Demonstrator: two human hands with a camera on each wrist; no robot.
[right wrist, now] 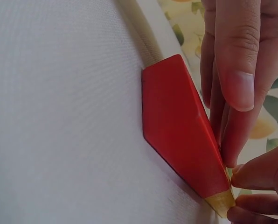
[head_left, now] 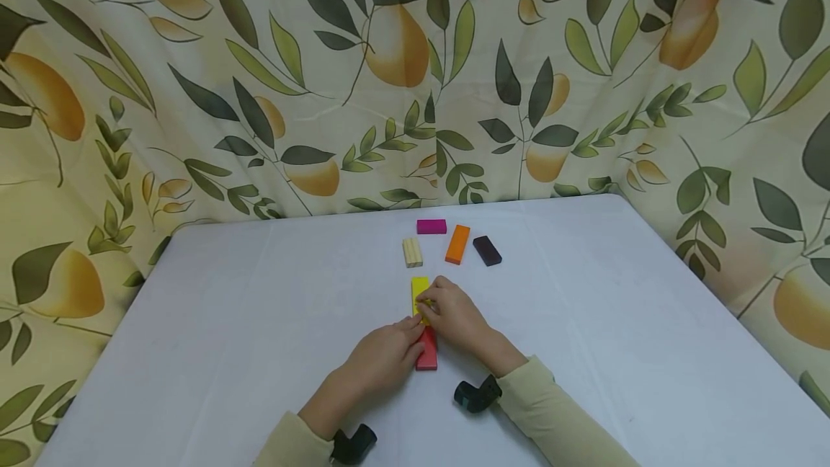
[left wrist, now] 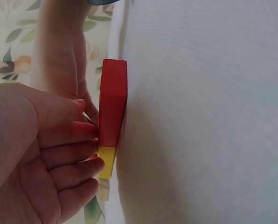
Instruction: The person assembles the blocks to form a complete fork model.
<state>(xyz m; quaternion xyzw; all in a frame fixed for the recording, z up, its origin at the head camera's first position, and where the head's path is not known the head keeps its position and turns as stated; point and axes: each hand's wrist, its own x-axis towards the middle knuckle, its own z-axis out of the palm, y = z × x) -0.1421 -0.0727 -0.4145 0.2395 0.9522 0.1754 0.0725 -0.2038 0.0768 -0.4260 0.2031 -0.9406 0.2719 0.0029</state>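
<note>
A red block (head_left: 426,356) and a yellow block (head_left: 420,285) lie end to end in a line on the white table, the red one nearer. My left hand (head_left: 386,354) comes from the left. Its fairly straight fingers rest on the blocks around where they meet; the left wrist view shows these fingertips (left wrist: 96,165) along the side of the yellow block (left wrist: 106,161). From the right, my right hand (head_left: 459,316) has bent fingers and pinches the yellow block with thumb and fingertips. The right wrist view shows the red block (right wrist: 181,130) up close.
Beyond the yellow block lie a cream block (head_left: 412,252), a magenta block (head_left: 431,226), an orange block (head_left: 457,244) and a dark brown block (head_left: 488,251). The white-covered table (head_left: 259,294) ends at a curtain (head_left: 402,114) printed with fruit and leaves. A black device is on each wrist.
</note>
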